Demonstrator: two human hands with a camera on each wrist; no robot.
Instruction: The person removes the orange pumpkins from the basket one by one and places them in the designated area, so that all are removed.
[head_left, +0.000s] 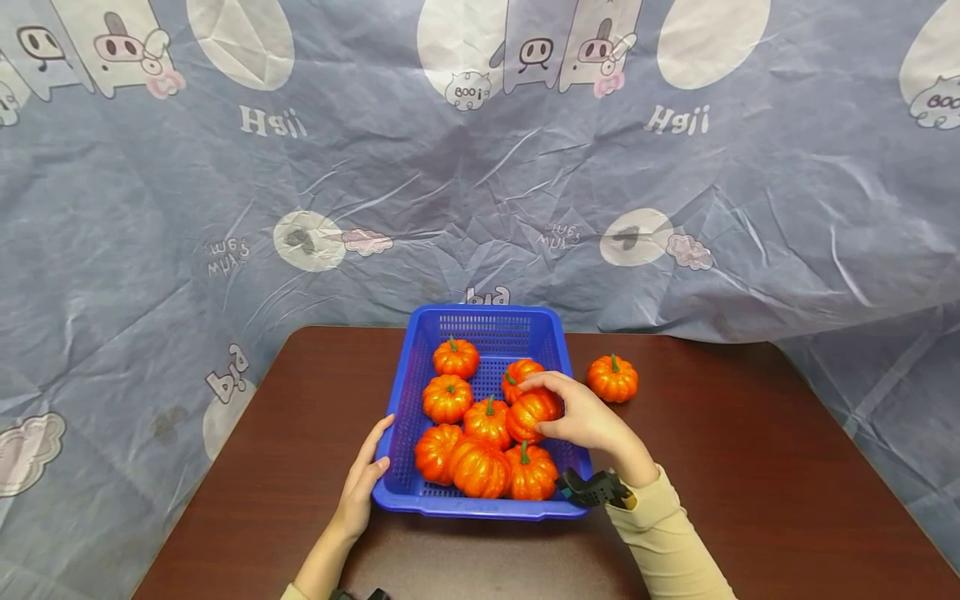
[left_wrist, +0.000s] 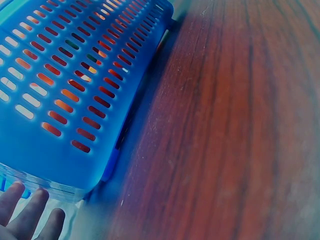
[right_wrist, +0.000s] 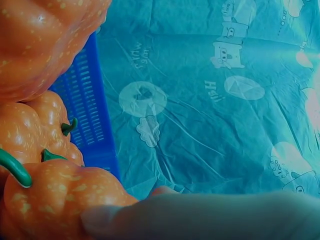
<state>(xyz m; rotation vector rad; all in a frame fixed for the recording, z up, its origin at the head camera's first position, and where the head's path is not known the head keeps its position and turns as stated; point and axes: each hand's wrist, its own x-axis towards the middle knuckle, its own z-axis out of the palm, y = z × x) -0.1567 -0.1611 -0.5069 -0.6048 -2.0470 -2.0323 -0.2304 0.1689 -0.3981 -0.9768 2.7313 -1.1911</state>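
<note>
A blue plastic basket (head_left: 480, 507) with slotted walls holds several small orange pumpkins with green stems. Over the basket's right part, my right hand (head_left: 588, 421) grips one pumpkin (head_left: 531, 414) between thumb and fingers. In the right wrist view the thumb lies against this pumpkin (right_wrist: 62, 192). Another pumpkin (head_left: 519, 377) sits just behind it, partly covered by the fingers. On the basket's left side, my left hand (head_left: 358, 487) touches the rim with fingers extended. Its fingertips also show beside the basket wall (left_wrist: 60, 165) in the left wrist view.
One pumpkin (head_left: 612, 379) rests on the brown wooden table (head_left: 750, 467), right of the basket. Inside the basket, a large-looking pumpkin (head_left: 480, 468) lies at the front, leaning against its neighbours. A grey printed cloth (head_left: 480, 183) hangs behind the table.
</note>
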